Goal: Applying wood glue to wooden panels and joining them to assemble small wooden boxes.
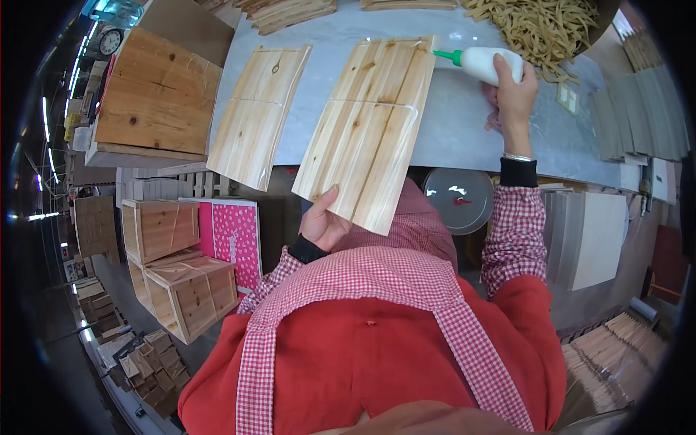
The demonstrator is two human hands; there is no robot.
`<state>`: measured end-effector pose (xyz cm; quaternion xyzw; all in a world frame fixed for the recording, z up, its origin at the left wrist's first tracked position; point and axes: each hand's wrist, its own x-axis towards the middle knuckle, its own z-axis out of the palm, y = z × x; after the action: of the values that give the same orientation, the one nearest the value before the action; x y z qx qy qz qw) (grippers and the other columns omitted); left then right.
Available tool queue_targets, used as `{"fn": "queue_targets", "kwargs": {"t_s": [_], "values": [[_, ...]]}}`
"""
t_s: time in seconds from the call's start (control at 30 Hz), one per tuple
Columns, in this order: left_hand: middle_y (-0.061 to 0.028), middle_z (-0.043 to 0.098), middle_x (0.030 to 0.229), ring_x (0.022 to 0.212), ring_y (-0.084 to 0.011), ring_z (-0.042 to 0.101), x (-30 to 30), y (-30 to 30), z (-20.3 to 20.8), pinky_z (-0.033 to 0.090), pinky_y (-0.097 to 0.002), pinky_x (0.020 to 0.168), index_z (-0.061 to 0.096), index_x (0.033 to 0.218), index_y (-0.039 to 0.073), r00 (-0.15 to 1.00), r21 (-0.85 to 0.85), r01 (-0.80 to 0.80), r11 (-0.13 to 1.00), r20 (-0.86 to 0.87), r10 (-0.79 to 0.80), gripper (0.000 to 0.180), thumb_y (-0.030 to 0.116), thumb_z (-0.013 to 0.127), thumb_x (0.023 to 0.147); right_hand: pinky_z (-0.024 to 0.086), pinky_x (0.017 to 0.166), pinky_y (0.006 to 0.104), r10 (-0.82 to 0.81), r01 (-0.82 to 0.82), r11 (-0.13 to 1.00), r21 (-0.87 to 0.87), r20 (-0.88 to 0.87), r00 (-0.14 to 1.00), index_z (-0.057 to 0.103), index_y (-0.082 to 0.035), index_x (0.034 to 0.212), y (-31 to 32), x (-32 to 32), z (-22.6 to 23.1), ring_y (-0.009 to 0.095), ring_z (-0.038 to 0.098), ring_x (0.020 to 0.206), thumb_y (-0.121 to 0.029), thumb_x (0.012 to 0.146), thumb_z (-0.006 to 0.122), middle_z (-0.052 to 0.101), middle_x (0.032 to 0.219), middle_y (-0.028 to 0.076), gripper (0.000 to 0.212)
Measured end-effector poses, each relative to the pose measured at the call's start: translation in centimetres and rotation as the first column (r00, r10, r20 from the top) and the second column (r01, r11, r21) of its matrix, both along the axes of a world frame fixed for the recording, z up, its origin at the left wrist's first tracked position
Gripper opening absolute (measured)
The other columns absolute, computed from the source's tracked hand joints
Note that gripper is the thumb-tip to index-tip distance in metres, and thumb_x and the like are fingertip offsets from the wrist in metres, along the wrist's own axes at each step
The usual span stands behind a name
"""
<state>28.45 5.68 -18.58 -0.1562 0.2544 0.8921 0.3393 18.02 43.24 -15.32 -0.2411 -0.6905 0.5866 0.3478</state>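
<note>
My right hand [516, 98] is closed around a white squeeze glue bottle [481, 65] with a green nozzle. The nozzle tip meets the far right corner of a wooden panel [362, 123], or hangs just over it. My left hand [324, 221] grips that panel's near edge, thumb on top and fingers underneath. The panel's near end juts out past the table's front edge. Thin shiny lines of what looks like glue run across its middle and along its edges. A second wooden panel [261, 109], with a similar line across it, lies to the left.
On the grey table [449, 130], a heap of tan strips [540, 29] fills the far right corner. Wood boards [286, 13] lie along the far edge. A wooden box [159, 94] stands at the left. Below are wooden crates [181, 268] and a round stool [458, 199].
</note>
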Motion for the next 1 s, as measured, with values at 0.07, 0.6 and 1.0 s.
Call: {"fn": "queue_targets", "kwargs": {"t_s": [0.07, 0.6, 1.0], "values": [[-0.02, 0.043, 0.14, 0.129, -0.0318, 0.045, -0.3, 0.2, 0.0, 0.039, -0.0492, 0.107, 0.027, 0.142, 0.002, 1.0, 0.01, -0.013, 1.0, -0.016, 0.014, 0.057, 0.018, 0.053, 0.095, 0.04, 0.039, 0.0245, 0.088, -0.085, 0.994, -0.072, 0.027, 0.996, 0.058, 0.002, 0.097, -0.6, 1.7, 0.5, 0.01, 0.052, 0.047, -0.029, 0.082, 0.071, 0.06, 0.071, 0.008, 0.037], [-0.0165, 0.049, 0.135, 0.125, -0.0286, 0.049, -6.6, 1.3, -1.2, 0.043, -0.0432, 0.105, 0.038, 0.136, 0.002, 0.993, 0.117, -0.049, 0.992, -0.1, 0.061, 0.044, 0.015, 0.052, 0.096, 0.039, 0.046, 0.02, 0.385, -0.384, 0.923, -0.032, 0.041, 0.922, 0.057, 0.0, 0.101, -7.9, 12.4, 3.7, 0.005, 0.05, 0.056, -0.025, 0.084, 0.072, 0.058, 0.076, 0.002, 0.034], [-0.0159, 0.049, 0.135, 0.125, -0.028, 0.049, -8.0, 2.2, -0.2, 0.042, -0.0449, 0.106, 0.036, 0.136, 0.002, 0.975, 0.139, -0.02, 0.99, -0.218, 0.05, 0.044, 0.014, 0.051, 0.096, 0.037, 0.043, 0.0179, 0.324, -0.318, 0.942, 0.104, -0.042, 0.945, 0.055, -0.004, 0.108, -9.5, 12.1, 3.7, 0.004, 0.049, 0.058, -0.027, 0.087, 0.067, 0.057, 0.083, 0.001, 0.033]]}}
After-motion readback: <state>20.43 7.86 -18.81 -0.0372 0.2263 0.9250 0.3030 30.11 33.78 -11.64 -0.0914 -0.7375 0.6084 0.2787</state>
